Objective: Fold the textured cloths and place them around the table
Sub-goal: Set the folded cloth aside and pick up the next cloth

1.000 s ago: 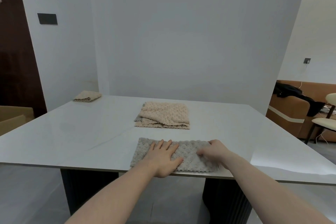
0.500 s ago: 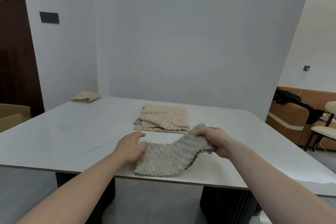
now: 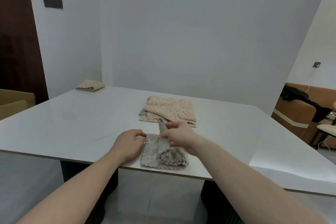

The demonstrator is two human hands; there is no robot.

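A grey textured cloth lies folded over at the near edge of the white table. My right hand pinches the cloth's raised end, holding it up over the left half. My left hand sits at the cloth's left edge with fingers curled, touching or holding that edge. Farther back, a stack of beige textured cloths rests in the table's middle. One folded beige cloth sits at the far left corner.
A white wall stands just behind the table. To the right are a brown sofa with dark clothing and a pale chair seat. A cardboard box stands at the left beside a dark door.
My right hand has carried the cloth's right end up and over to the left, doubling the cloth. My left hand slid from on top of the cloth to its left edge.
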